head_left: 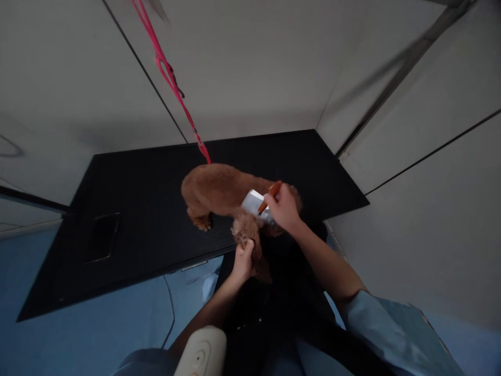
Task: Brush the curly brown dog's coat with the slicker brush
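A small brown curly-coated dog (219,190) stands on a black grooming table (133,230), tethered from above by a pink leash (172,86). My left hand (242,258) is closed around one of the dog's legs near the table's front edge. My right hand (284,209) grips a grooming brush (258,203) with an orange handle and a pale head, held against the dog's fur close to that leg.
White wall panels enclose the table at the back and right. A cream-coloured device (201,352) sits near my body at the bottom. A dark cable (170,308) hangs below the table's front edge over a blue floor (97,334).
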`<control>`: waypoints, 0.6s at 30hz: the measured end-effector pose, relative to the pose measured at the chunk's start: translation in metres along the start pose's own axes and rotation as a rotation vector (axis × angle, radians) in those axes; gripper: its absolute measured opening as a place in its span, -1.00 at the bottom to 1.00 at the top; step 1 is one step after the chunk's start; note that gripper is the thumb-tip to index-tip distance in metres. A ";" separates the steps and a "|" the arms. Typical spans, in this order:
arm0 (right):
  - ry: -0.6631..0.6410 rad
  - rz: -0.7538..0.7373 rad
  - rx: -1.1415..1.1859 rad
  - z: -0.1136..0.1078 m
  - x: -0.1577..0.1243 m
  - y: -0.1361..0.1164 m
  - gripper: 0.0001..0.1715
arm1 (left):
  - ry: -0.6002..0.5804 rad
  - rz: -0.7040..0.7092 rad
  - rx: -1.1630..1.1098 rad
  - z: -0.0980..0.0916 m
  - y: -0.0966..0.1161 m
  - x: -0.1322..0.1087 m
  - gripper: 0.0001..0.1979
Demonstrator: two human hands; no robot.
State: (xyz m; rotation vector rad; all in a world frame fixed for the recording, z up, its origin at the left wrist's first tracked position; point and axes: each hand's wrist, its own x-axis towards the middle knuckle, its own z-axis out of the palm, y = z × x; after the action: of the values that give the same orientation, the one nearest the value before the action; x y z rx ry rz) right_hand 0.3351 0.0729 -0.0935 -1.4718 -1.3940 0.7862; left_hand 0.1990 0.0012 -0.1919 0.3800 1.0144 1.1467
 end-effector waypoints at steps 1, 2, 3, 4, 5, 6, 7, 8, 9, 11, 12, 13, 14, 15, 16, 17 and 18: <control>0.084 -0.005 0.013 0.001 -0.001 0.001 -0.76 | 0.044 0.074 0.021 0.000 -0.001 0.000 -0.80; 0.088 -0.018 0.036 0.002 -0.002 0.003 -0.75 | 0.088 0.140 0.043 0.000 -0.001 0.000 -0.80; 0.019 -0.029 0.062 0.003 -0.004 0.005 -0.74 | 0.096 0.167 0.070 0.001 -0.002 0.000 -0.82; -0.085 -0.027 0.082 0.005 -0.006 0.006 -0.75 | 0.067 0.158 0.100 0.002 -0.002 0.000 -0.84; -0.166 -0.010 0.090 0.006 -0.008 0.008 -0.76 | 0.030 0.140 0.129 0.003 -0.003 -0.001 -0.85; -0.191 0.011 0.089 0.006 -0.009 0.010 -0.76 | -0.010 0.122 0.156 0.004 -0.003 -0.002 -0.84; -0.145 0.025 0.084 0.006 -0.010 0.011 -0.77 | -0.048 0.108 0.176 0.004 -0.003 -0.003 -0.82; -0.060 0.030 0.080 0.006 -0.011 0.012 -0.77 | -0.088 0.092 0.183 0.005 -0.003 -0.005 -0.80; -0.002 0.023 0.080 0.005 -0.011 0.012 -0.76 | -0.126 0.068 0.179 0.005 -0.002 -0.008 -0.78; -0.079 -0.015 0.077 0.003 -0.012 0.012 -0.73 | -0.193 -0.004 0.161 0.004 0.000 -0.014 -0.75; -0.163 -0.023 0.060 0.003 -0.013 0.012 -0.74 | -0.218 -0.043 0.149 0.004 0.001 -0.018 -0.73; -0.216 -0.018 0.035 0.002 -0.013 0.012 -0.75 | -0.227 -0.076 0.134 0.003 0.002 -0.023 -0.72; -0.213 -0.007 0.008 0.002 -0.014 0.011 -0.76 | -0.225 -0.100 0.121 0.003 0.003 -0.027 -0.72; -0.149 0.001 -0.010 0.002 -0.014 0.010 -0.77 | -0.217 -0.117 0.105 0.003 0.003 -0.031 -0.71; -0.054 0.003 -0.015 0.002 -0.015 0.009 -0.77 | -0.211 -0.131 0.084 0.003 0.004 -0.036 -0.68; 0.008 -0.003 -0.003 0.002 -0.017 0.009 -0.77 | -0.211 -0.147 0.066 0.003 0.005 -0.039 -0.66; -0.009 -0.018 0.019 0.003 -0.019 0.007 -0.75 | -0.218 -0.165 0.059 0.002 0.005 -0.042 -0.67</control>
State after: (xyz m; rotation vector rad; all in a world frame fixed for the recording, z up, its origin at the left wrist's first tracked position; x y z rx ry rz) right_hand 0.3325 0.0558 -0.1039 -1.4407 -1.4010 0.7939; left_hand 0.1959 -0.0333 -0.1675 0.4496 0.8725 0.9079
